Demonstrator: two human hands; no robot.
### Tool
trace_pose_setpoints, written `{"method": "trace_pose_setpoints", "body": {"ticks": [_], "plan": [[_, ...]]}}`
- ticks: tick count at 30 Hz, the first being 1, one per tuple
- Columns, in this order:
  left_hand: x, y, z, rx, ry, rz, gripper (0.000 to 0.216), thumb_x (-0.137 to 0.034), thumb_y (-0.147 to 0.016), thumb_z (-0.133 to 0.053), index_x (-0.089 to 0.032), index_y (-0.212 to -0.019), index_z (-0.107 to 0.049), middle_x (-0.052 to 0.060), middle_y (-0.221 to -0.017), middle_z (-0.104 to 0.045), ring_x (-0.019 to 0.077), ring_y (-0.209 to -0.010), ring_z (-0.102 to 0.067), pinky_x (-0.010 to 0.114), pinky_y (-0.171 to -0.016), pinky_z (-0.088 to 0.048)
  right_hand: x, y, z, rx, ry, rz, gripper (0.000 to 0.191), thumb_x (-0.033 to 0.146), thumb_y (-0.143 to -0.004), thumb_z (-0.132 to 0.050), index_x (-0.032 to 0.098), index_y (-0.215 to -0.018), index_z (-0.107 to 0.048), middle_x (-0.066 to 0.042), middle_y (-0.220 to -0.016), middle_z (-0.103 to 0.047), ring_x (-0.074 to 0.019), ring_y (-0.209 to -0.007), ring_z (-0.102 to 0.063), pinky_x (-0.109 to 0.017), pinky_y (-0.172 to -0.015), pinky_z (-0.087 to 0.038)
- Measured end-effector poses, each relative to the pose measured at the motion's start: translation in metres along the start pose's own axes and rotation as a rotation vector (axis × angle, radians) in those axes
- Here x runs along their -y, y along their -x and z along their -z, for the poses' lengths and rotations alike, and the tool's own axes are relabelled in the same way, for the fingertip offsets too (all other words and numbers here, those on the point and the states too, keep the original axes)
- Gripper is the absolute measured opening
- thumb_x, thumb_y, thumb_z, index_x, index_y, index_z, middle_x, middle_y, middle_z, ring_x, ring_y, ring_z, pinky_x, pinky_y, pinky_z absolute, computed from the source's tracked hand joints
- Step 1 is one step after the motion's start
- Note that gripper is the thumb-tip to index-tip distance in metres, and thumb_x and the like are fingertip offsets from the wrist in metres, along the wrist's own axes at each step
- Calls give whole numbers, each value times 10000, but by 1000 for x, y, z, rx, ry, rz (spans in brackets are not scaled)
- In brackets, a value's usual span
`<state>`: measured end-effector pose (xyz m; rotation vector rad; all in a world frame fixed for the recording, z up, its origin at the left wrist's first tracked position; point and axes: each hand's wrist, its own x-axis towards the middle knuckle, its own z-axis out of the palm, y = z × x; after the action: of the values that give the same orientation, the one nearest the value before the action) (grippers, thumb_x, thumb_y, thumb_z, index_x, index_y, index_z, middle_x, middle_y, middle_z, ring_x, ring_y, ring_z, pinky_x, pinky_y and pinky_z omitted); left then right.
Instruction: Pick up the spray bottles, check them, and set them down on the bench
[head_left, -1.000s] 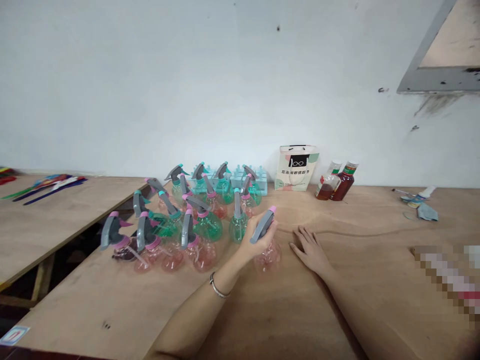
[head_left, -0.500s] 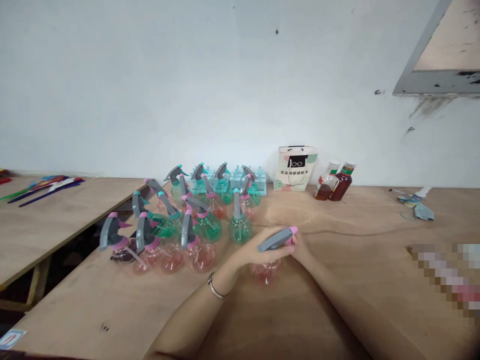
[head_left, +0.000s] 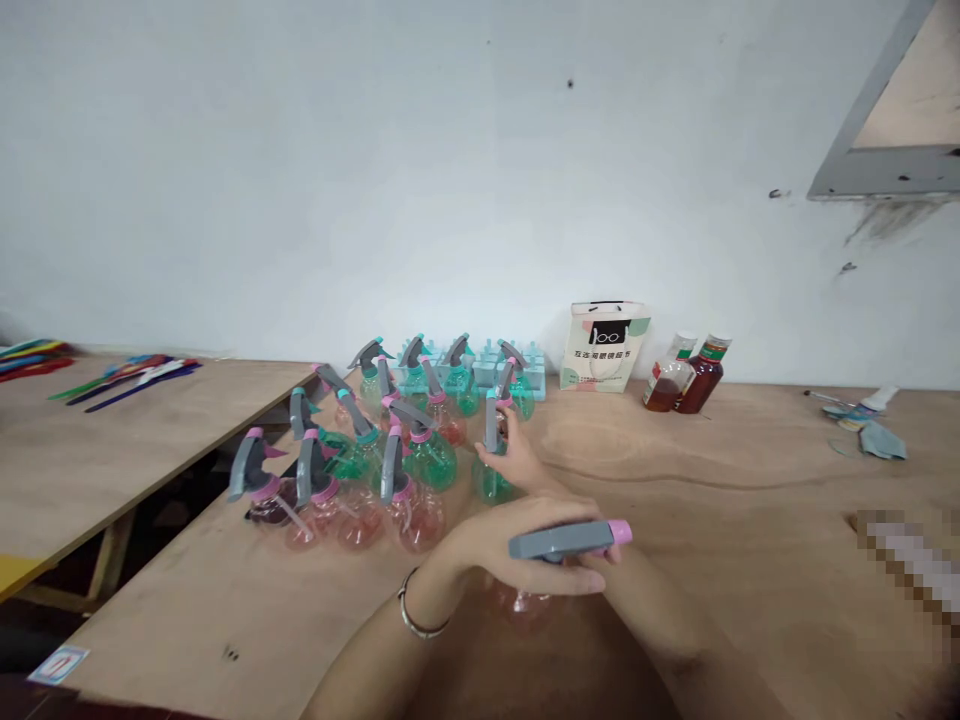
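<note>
Closest to the near edge of the tabletop (head_left: 765, 530), here's the left hand (head_left: 484, 535), wrapped snugly about the neck of a pink spray bottle (head_left: 529, 605), grey head lying across the fingers, nozzle aimed at the right edge. Just past it comes the right hand (head_left: 521, 462), its arm slanting by the left fingertips and over toward the left edge. And right there at its fingers, the green spray bottle (head_left: 492, 430), upright, long axis vertical, the neck sitting between thumb on the near-left side and a finger on the far-right. The right hand is plainly the nearer one! Have those fingers closed, or are they parted? From this angle I can't tell. Left of that, a cluster of spray bottles (head_left: 433, 463) spreads to the left edge; along the far edge, a paper bag (head_left: 600, 360) and two bottles of brown liquid (head_left: 697, 375). And what a change: half a second ago the right hand was up against the left at the pink one; now it's out at the green, and the pink one has come closer to the near edge.
</note>
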<state>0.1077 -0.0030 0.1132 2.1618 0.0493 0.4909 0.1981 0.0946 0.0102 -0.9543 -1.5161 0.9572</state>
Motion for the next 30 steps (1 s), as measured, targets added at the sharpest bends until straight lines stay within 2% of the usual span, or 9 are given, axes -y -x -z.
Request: {"method": "trace_pose_setpoints", "body": {"ticks": [3,6,8,11,13,15,17,20,30], "plan": [[-1,4,5,119,-58,-121,212,-210,-822,-657,-214,-1031,-692,70,-864,-728,190,-766,-698,285,-740,-580,-3,4,21,-122,57,-9,446,227,-696,-682,256,-1133,-596,42,-834,-647,-152,-744,-594,-326,-798,-515],[3,9,15,136,-63,-77,201,-200,-830,-641,-208,-1025,-687,63,-841,-715,171,-713,-677,254,-656,-561,-1,11,61,-222,29,-137,151,249,-681,-647,237,-831,-665,51,-673,-616,-146,-648,-572,-297,-690,-511],[10,11,22,-61,-65,41,182,-225,-860,-602,-199,-1027,-671,56,-859,-704,152,-685,-648,240,-608,-528,2,16,90,-276,7,-190,113,283,-680,-640,229,-775,-670,49,-613,-595,-152,-624,-580,-287,-640,-507],[31,9,30,-621,-120,176,139,-282,-890,-565,-191,-957,-646,42,-889,-686,148,-743,-621,260,-697,-508,7,23,122,-308,-91,-238,252,311,-676,-649,230,-908,-704,23,-715,-682,-167,-673,-645,-285,-634,-530],[52,6,33,-934,-179,204,133,-303,-871,-577,-181,-892,-625,43,-908,-675,154,-785,-610,278,-766,-495,13,26,135,-229,-214,-267,339,309,-665,-694,239,-996,-712,-12,-859,-745,-190,-766,-697,-299,-676,-561],[75,3,35,-1100,-219,232,144,-313,-844,-593,-175,-881,-613,43,-899,-665,156,-783,-601,283,-777,-485,22,29,142,-93,-330,-256,362,308,-659,-734,243,-1015,-717,-36,-967,-765,-218,-875,-722,-333,-766,-587],[96,3,36,-1166,-258,263,173,-323,-824,-610,-175,-913,-614,24,-828,-636,154,-741,-583,278,-750,-475,32,30,144,-1,-392,-187,343,315,-673,-738,250,-1009,-712,-36,-1021,-764,-236,-982,-718,-378,-888,-579],[120,5,36,-1211,-312,291,183,-333,-805,-625,-178,-899,-608,-3,-748,-587,148,-692,-552,270,-720,-455,45,30,143,-11,-409,-93,310,350,-700,-740,261,-993,-694,-28,-1030,-758,-249,-1089,-692,-419,-1002,-537],[144,6,30,-1222,-353,278,176,-318,-836,-603,-181,-947,-601,11,-802,-605,152,-724,-551,278,-738,-455,66,35,133,-44,-387,-101,250,439,-717,-753,253,-880,-715,-40,-991,-766,-258,-1060,-688,-401,-936,-556]]}}
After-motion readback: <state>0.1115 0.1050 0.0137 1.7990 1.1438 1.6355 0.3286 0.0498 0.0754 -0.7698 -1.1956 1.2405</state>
